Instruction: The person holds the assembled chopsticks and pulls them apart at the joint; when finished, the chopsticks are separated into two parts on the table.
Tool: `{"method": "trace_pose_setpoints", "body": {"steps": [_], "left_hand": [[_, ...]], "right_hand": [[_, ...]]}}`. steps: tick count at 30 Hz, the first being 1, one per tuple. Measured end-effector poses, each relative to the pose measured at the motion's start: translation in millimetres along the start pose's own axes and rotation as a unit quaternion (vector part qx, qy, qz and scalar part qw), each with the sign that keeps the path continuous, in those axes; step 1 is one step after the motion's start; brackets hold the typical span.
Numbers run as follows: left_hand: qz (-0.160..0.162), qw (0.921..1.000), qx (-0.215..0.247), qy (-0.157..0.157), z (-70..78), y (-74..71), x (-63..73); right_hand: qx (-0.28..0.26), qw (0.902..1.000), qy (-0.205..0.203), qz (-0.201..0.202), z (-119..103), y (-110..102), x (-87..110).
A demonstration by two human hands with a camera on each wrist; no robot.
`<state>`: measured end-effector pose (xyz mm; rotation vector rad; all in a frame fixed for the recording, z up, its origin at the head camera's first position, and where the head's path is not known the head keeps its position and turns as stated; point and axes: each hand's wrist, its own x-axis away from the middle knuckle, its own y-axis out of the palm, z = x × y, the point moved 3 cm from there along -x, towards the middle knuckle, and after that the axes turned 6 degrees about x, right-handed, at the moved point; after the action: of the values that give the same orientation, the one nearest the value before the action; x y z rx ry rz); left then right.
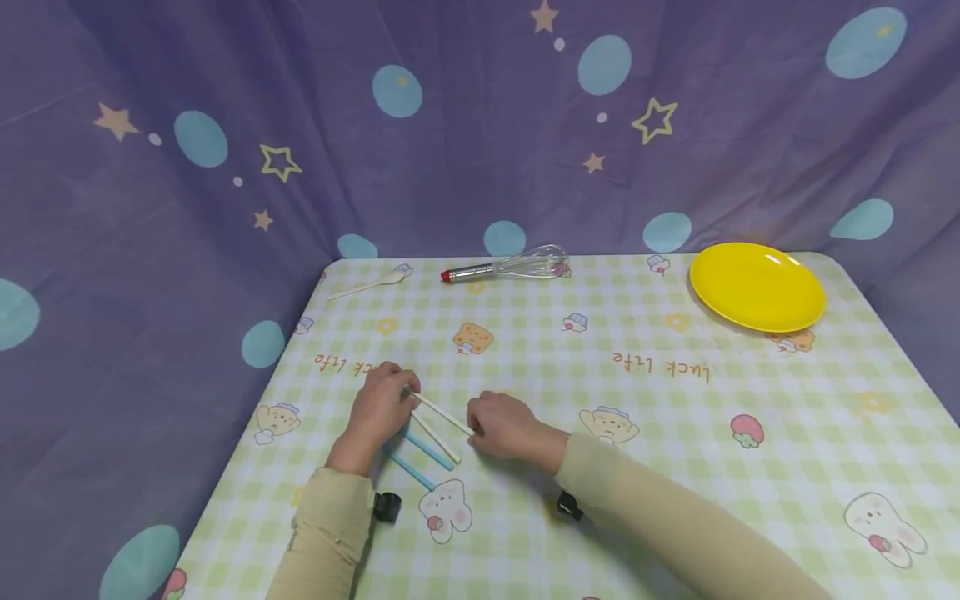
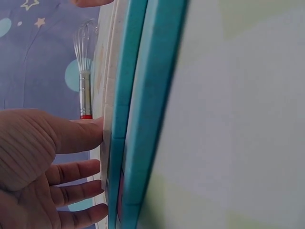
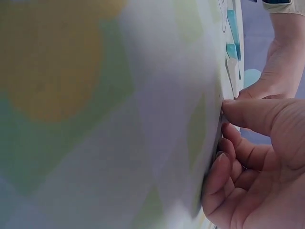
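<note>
Two thin white chopsticks and two blue chopsticks lie slanted near each other on the table's left half. My left hand [image 1: 381, 410] is at the far end of the upper white chopstick [image 1: 442, 412]; its thumb [image 2: 78, 136] presses against a white stick in the left wrist view. With thumb and index finger, my right hand [image 1: 508, 427] pinches the near end of that upper stick. Another white chopstick [image 1: 437, 438] runs out from under the left hand. Closer to me, the blue chopsticks [image 1: 429, 451] lie side by side, their far ends hidden by the left hand.
A whisk [image 1: 510, 266] with a red-tipped handle lies at the back edge, a pale spoon [image 1: 367, 286] to its left. At the back right is a yellow plate [image 1: 757, 287]. A checked cloth [image 1: 540, 517] covers the table; a purple curtain [image 1: 465, 167] hangs behind.
</note>
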<state>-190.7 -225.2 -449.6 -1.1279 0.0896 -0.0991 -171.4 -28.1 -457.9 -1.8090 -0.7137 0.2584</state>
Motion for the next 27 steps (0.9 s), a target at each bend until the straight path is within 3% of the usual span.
{"method": "trace_pose_setpoints", "body": {"steps": [8,20,27], "left_hand": [[-0.003,0.9999,-0.009,0.006,4.3,-0.7,0.5],[0.0,0.9995,-0.027,0.015,7.1,1.9,0.5],[0.008,0.9987,-0.036,0.036,14.9,-2.1,5.7]], "right_hand": [[-0.018,0.9997,0.003,0.017,2,2,1.5],[-0.128,0.9894,0.06,0.034,9,3,5.3],[-0.156,0.9838,0.079,0.039,13,-1,14.9]]}}
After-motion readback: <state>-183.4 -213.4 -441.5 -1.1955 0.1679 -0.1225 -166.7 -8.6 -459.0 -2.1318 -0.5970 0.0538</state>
